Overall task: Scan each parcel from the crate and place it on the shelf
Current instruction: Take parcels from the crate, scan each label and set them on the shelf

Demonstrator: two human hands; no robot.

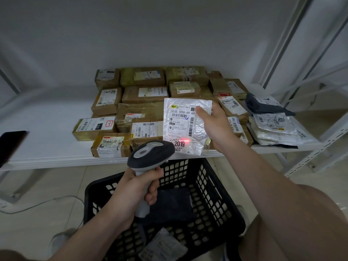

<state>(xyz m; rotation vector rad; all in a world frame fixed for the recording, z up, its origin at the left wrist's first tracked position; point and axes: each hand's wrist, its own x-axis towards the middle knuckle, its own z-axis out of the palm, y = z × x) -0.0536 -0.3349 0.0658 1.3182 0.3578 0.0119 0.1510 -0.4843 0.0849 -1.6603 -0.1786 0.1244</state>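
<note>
Gripping the barcode scanner (pixel 150 155) by its handle, the left hand (pixel 137 187) aimed its red beam (pixel 187 141) at the silver mailer (pixel 180 127), which the right hand (pixel 216 127) pinched label-forward just beyond it, apparently for reading.

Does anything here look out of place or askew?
The red scanner light falls low on the white parcel, beside the "2019" print, not on the main barcode higher up. At the right end of the shelf, the soft mailers lie in a loose, crooked heap, unlike the tidy boxes.
</note>
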